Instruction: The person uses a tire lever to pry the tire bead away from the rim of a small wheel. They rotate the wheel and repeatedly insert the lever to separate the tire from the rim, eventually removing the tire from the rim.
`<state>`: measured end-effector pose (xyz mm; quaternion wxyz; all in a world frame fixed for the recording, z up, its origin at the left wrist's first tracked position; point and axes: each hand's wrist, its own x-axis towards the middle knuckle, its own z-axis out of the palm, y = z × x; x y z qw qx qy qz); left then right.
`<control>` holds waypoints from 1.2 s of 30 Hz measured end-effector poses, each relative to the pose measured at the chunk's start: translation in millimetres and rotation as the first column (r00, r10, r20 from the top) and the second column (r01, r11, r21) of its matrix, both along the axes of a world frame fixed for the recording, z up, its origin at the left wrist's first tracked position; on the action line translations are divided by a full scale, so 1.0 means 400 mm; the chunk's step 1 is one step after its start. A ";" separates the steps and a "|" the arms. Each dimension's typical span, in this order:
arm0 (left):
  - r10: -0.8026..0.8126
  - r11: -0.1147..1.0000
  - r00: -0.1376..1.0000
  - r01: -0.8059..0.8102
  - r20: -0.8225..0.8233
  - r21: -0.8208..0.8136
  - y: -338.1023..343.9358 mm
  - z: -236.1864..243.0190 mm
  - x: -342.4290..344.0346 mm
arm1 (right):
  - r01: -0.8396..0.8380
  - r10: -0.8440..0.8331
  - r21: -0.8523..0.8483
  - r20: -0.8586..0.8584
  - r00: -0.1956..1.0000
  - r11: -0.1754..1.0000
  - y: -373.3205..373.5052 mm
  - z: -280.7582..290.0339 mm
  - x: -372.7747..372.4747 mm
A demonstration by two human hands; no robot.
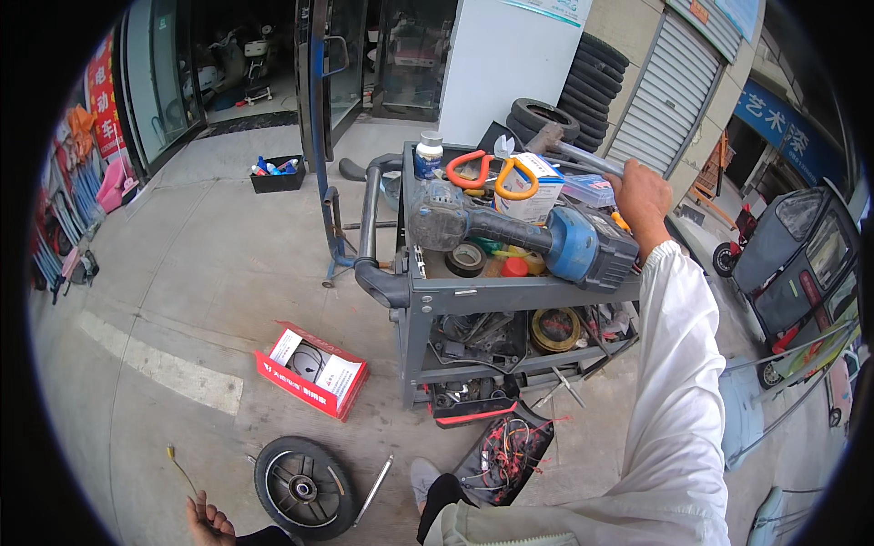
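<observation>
My right hand (pixel 645 198) is closed round the handle end of a hammer (pixel 583 156) above the tool cart's top tray. The hammer's head points left, over the tray's far side. Below it on the tray lie a blue and black cordless power tool (pixel 569 241), a pair of snips with orange grips (pixel 515 178), a white box (pixel 533 202) and a roll of black tape (pixel 465 259). Low at the left, my left hand (pixel 209 520) has its fingers curled on a thin cable (pixel 184 471) with a yellow end. A spoked wheel with a black tyre (pixel 305 487) lies to its right.
The grey tool cart (pixel 414 337) stands ahead, its lower shelves loaded. An open red box (pixel 314 369) sits left of it; a black tray of wires (pixel 505 460) lies near my foot. A metal rod (pixel 373 491) rests beside the wheel. Stacked tyres (pixel 596 91) stand behind.
</observation>
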<state>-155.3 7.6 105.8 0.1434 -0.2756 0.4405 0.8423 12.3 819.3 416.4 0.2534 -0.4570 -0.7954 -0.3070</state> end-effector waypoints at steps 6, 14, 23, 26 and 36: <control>0.031 0.993 0.999 -0.028 -0.026 0.116 -0.079 0.024 0.065 | 0.237 -0.354 -0.312 -0.401 0.845 0.920 -0.070 0.099 0.239; 0.094 0.977 0.993 -0.078 -0.074 0.200 -0.229 0.011 0.165 | -0.685 -0.195 -0.384 -0.920 0.340 0.619 -0.481 -0.065 0.658; -0.284 0.925 0.934 0.208 0.215 0.317 -0.249 -0.105 0.455 | -0.940 -0.430 -0.315 -0.872 0.233 0.129 -1.120 -0.435 0.762; -0.467 0.870 0.860 0.404 0.207 0.282 -0.284 -0.132 0.554 | -0.968 -0.490 -0.207 -0.835 0.252 -0.143 -1.249 -0.449 0.685; -0.242 0.966 0.969 0.234 0.058 0.109 -0.225 -0.096 0.624 | -0.726 -0.276 -0.160 -0.853 0.442 -0.669 -1.440 -0.392 0.327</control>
